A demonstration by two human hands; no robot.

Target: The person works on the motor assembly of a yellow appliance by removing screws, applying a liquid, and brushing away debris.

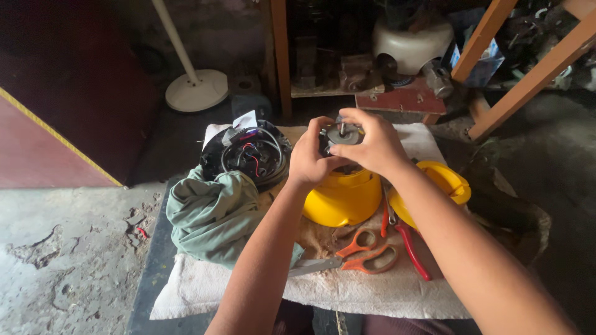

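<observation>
While the head view looks down on a low counter [186, 298] spread with a white towel [372, 291], both hands meet over a small grey motor [343, 134] with a short shaft standing up from its top. The left hand [308, 160] clamps its near side and the right hand [367, 144] curls over the far side, apparently steadying it upright on the yellow housing [343, 198] beneath. A second yellow shell [444, 183] lies just right. Orange-handled scissors [360, 257] and red-handled pliers [410, 248] rest on the towel, near the wrists. To the left, a green cloth [214, 214] touches a black round cover [248, 155] with exposed wiring.
</observation>
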